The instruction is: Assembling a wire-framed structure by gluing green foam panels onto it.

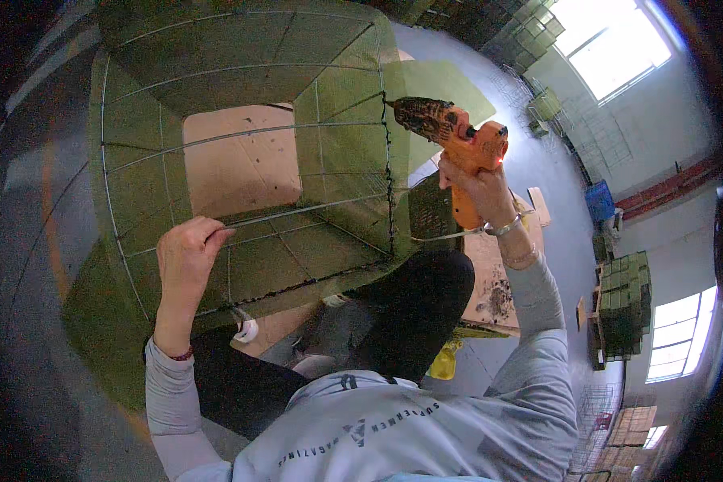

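Note:
A large open box-shaped frame of wire mesh lined with green fabric panels (329,153) stands in front of me, its opening facing me, with bare board showing through the far end. My left hand (186,253) grips a horizontal wire on its lower left face. My right hand (480,189) holds an orange glue gun (458,140) by the handle. The gun's dirty nozzle touches the dark seam running down the frame's right corner.
My dark-trousered legs (402,313) sit under the frame. A board with scraps (494,293) and a yellow object (446,361) lie to the right. Stacks of green panels (622,305) and wire frames (598,145) stand along the right wall under bright windows.

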`<state>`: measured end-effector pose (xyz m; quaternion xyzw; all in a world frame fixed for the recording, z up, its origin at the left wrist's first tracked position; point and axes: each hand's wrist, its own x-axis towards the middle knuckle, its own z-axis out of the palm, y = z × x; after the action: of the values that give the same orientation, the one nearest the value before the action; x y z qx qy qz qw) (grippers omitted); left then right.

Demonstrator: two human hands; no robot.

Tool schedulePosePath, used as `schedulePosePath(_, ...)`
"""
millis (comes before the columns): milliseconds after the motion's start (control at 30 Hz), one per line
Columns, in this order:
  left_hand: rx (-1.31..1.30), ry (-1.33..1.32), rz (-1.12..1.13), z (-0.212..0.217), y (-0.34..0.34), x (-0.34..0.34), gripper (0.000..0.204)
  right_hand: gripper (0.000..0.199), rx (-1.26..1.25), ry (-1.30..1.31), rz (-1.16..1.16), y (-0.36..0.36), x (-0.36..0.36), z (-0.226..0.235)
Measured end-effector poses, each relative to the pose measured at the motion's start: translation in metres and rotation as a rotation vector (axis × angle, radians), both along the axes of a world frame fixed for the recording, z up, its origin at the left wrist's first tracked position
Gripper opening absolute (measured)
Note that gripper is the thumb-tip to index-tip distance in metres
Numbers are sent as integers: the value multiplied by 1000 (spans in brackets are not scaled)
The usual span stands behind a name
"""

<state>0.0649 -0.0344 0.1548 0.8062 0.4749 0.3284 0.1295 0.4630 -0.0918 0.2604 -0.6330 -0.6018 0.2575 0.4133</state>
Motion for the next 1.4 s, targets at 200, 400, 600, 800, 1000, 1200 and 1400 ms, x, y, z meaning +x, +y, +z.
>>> schedulePosePath(200, -47, 10, 3, 1, 0, 2, 15, 26, 213, -385, 169, -7, 14, -14)
schedulePosePath(400, -24, 19, 4, 3, -2, -2, 14, 22, -5, -200, -5, -19, -9, 1)
schedulePosePath(600, -3, 19, -1, 0, 0, 0, 15, 22, -66, 43, -37, -31, -11, 1)
schedulePosePath(800, -22, 12, 0, 0, 1, 1, 14, 20, 30, 128, 5, -35, -8, -5)
schedulePosePath(1000, 18, 27, 5, 1, 0, 1, 14, 21, -20, 177, -3, -35, -8, -7)
schedulePosePath(1200, 3, 36, -4, 0, 1, 1, 16, 24, -22, 111, 1, -41, -6, -5)
schedulePosePath(1400, 2, -19, -4, -1, 2, 1, 17, 19, -33, 133, -36, -43, -12, -4)
